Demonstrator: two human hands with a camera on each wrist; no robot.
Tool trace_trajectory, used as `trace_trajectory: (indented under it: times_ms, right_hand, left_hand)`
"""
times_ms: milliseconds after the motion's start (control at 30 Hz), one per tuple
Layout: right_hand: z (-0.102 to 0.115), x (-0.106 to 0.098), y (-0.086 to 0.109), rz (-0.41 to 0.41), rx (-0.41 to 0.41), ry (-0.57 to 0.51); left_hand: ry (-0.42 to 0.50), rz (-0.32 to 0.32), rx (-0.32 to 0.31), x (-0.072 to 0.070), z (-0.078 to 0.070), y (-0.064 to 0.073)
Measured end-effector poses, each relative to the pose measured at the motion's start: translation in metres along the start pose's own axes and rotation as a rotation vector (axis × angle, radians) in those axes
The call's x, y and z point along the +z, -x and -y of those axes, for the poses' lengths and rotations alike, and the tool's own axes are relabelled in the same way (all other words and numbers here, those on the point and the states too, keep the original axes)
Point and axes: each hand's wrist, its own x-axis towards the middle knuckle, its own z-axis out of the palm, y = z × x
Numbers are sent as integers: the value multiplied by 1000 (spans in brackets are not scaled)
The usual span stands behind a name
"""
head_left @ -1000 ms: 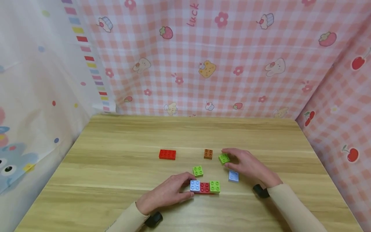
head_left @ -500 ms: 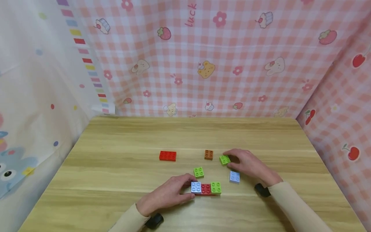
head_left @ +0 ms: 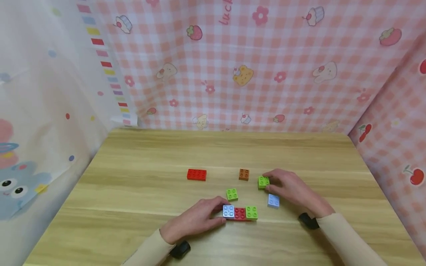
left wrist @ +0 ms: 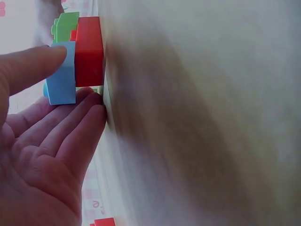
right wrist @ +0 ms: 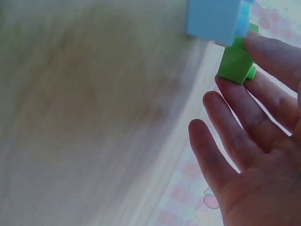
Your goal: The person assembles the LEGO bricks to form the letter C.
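Note:
My left hand pinches the light blue brick at the left end of a small assembly. Beneath it runs a long red brick, its bare studs showing in the middle, and a green brick sits on its right end. Thumb and fingers of my right hand pinch another green brick farther back; whether it touches the table is unclear. A loose light blue brick lies just in front of that hand, and it partly covers the held brick in the right wrist view.
A third green brick lies behind the assembly. Farther back on the wooden table are a small brown brick and an eight-stud red brick. Patterned cloth hangs along the back and sides.
The green brick in my right hand has turned from slanted to nearly square. My left hand keeps its grip on the assembly. The head view has shifted slightly.

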Motion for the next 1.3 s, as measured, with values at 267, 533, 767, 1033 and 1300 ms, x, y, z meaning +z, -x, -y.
trace_trajectory:
  times_ms: [267,533,767,1033,1300]
  right_hand:
    - [6,-5,11,-63,-49,15]
    - [16,-8,19,-129,-77,1]
    - [30,-15,29,-186,-102,24]
    - [45,-15,37,-240,-188,43]
    - [56,-8,41,-255,-197,36]
  left_hand:
    - [11,-26,15,0,4,-3]
    - [51,-21,-18,-1,6,0]
    - [77,-1,-20,0,2,-1]
    - [61,4,-18,2,0,-3]
    - [43,-29,10,6,3,-3]
